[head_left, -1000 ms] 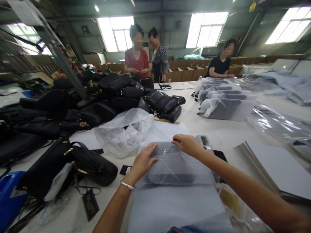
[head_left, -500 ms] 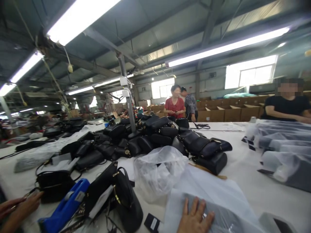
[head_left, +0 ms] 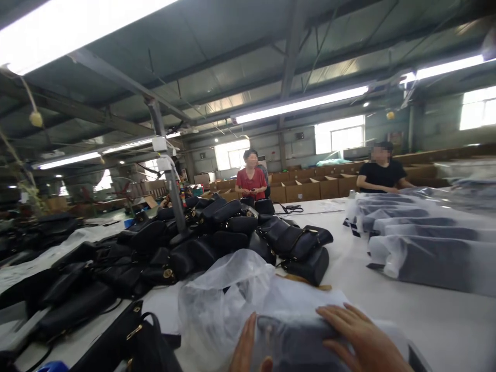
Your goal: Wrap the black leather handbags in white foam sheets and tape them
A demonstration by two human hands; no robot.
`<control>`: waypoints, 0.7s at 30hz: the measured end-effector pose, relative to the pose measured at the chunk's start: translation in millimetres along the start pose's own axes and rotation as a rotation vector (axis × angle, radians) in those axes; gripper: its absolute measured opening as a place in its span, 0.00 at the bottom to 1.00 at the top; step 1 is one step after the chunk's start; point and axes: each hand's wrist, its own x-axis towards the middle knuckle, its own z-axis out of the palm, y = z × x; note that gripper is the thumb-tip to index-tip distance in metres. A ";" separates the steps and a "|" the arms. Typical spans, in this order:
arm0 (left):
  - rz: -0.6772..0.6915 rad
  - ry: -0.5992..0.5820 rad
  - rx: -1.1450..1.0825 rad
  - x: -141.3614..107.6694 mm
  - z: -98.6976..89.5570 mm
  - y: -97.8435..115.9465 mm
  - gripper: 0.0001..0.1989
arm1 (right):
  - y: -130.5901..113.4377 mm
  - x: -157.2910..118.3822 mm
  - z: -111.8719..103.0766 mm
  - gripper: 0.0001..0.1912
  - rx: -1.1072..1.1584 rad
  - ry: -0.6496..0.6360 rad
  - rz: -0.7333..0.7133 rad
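Work on the dark packet (head_left: 296,345) is looking part-way along: translucent film (head_left: 284,321) is already covering it, though whether the wrapping is closed cannot be told, as the picture's lower edge is cutting off the near part. The packet is lying on the pale desk (head_left: 349,274), about six o'clock in the view. Taking it as the dial's centre, the right hand (head_left: 362,336) is reaching in from three o'clock over its right side, fingers stretched and spread, not clenched; whether they are pinching any film is unclear. At nine o'clock the left hand (head_left: 244,346) is standing nearly edge-on along the left side, fingers straight and unclenched.

Toward two o'clock a row of film-covered parcels (head_left: 434,263) is standing, seemingly done. Farther out, toward ten and eleven, a heap of black bags (head_left: 197,256) is lying without film, apparently left to do. A loose clear bag (head_left: 217,310) is sitting crumpled near ten.

The packet's far edge is running roughly nine to three, and its long axis is probably following that line; which way its front is pointing cannot be seen.
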 end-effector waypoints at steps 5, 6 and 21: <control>-0.221 -0.011 -0.038 17.1 17.2 17.3 0.36 | 6.7 31.3 -19.2 0.24 0.157 -0.030 0.146; -0.259 -0.016 -0.033 21.6 18.2 20.4 0.37 | 8.7 33.3 -20.3 0.25 0.184 -0.032 0.159; -0.206 -0.124 -0.128 96.9 45.0 88.6 0.35 | 65.4 35.1 -74.2 0.16 0.073 0.102 0.246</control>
